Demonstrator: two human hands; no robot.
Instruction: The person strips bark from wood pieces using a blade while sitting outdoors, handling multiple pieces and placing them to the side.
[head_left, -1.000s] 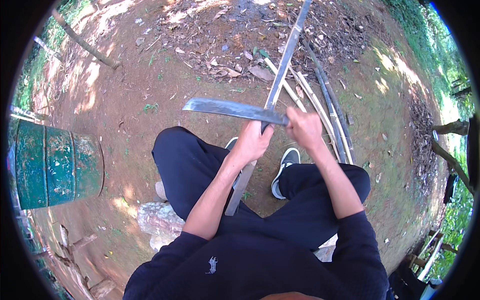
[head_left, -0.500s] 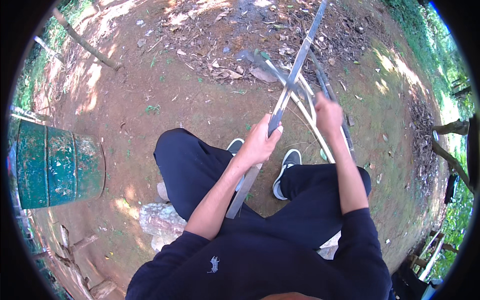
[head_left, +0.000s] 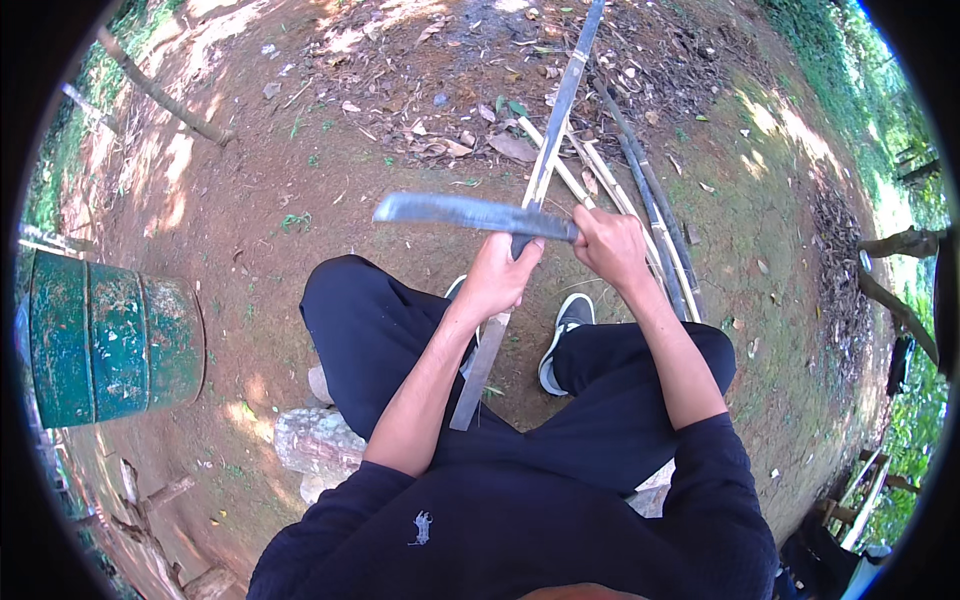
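My left hand (head_left: 502, 276) is closed around the middle of a long split bamboo strip (head_left: 568, 95). The strip slants from between my knees up toward the far ground, with pale shaved patches beyond my hand. My right hand (head_left: 612, 246) grips the handle of a machete (head_left: 455, 214). Its blade lies crosswise over the strip, just beyond my left hand, with the tip pointing left and slightly blurred. Whether the edge touches the strip cannot be told.
Several bamboo lengths (head_left: 648, 195) lie on the ground ahead to the right. A green metal drum (head_left: 120, 335) stands at left. Near my left leg is a log (head_left: 318, 442). Dry leaves (head_left: 450, 145) litter the dirt ahead. A thin trunk (head_left: 165, 95) rises at far left.
The machete, blurred and pointing away before, has swung round to lie crosswise over the strip. My right hand has come left and nearer. The strip has tilted slightly more upright.
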